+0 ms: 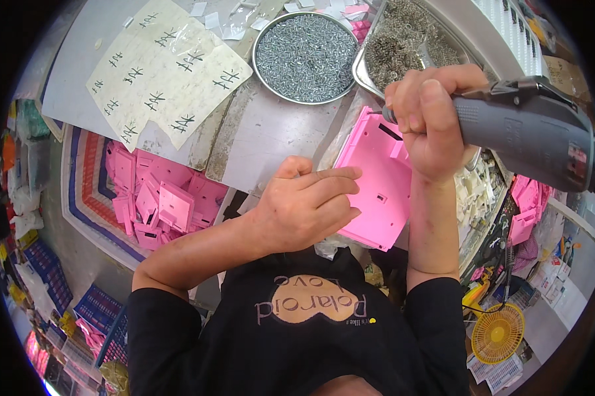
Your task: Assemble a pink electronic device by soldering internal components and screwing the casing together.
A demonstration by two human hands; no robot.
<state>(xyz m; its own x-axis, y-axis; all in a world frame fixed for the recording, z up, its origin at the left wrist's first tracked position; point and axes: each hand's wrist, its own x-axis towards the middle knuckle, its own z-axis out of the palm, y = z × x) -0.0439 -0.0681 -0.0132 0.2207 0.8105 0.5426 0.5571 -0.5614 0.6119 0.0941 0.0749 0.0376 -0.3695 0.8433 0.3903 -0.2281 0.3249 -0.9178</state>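
My right hand (433,119) is wrapped round a grey electric screwdriver (522,129), held nearly level. Its bit points left and reaches the far left corner of a pink plastic panel (380,195); whether it sits on a screw is too small to tell. The panel lies tilted in front of me, with a black slot near its far end and small holes. Across the panel's left edge, my left hand (311,204) has its fingers curled over the pink surface. Anything under those fingers is hidden.
Beyond the panel stand a round metal tray (256,63) of small screws and a metal tray (362,74) of springs. A marked paper sheet (159,72) lies at far left. Pink parts (175,204) fill a striped bag at left; white parts (472,198) lie at right.
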